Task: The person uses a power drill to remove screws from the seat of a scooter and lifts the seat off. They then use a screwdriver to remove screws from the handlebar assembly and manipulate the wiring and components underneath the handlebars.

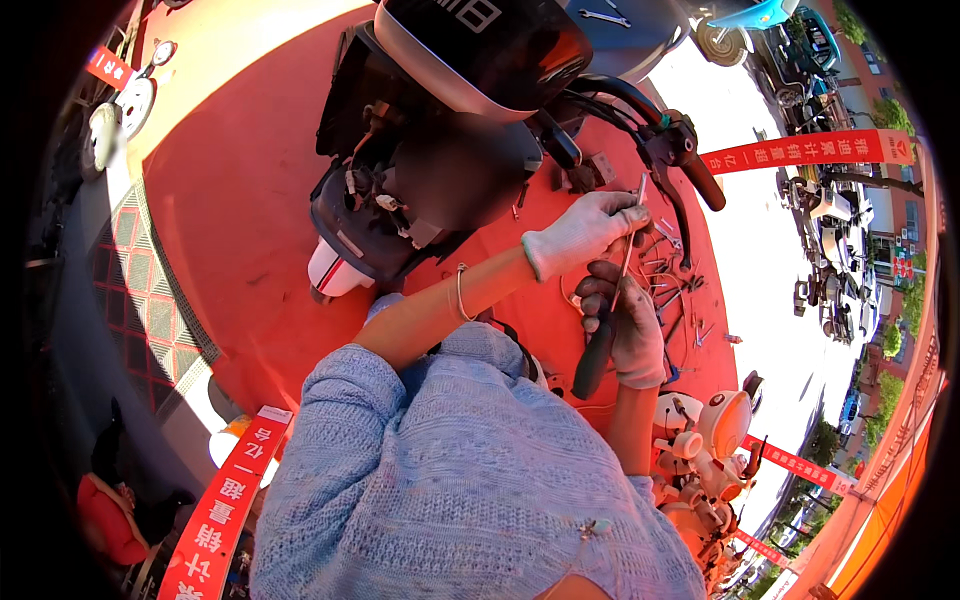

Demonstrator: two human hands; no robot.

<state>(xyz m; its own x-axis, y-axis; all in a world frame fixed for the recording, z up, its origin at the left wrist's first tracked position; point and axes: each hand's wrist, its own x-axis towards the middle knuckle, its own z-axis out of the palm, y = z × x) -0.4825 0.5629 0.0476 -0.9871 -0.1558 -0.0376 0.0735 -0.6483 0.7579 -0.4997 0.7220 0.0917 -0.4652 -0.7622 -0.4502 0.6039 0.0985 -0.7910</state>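
My right hand (637,340), in a pale work glove with dark, dirty fingers, is closed around a screwdriver with a black handle (593,366) and a long metal shaft. The shaft slants up and away from me. At its far end my left hand (592,232), also gloved, pinches the metal between thumb and fingers; a short bright length sticks out beyond the fingertips. Both hands are in the air, to the right of a partly opened dark scooter (366,225). Its inner wiring and connectors are exposed, and part of it is blurred.
The scooter's handlebar grip (700,182) and brake lever reach out beyond my hands. Several loose tools (672,285) lie on the red mat (250,240) to the right. Another scooter, cream and orange (722,425), stands at the lower right. Wrenches (605,16) rest on a dark surface at the top.
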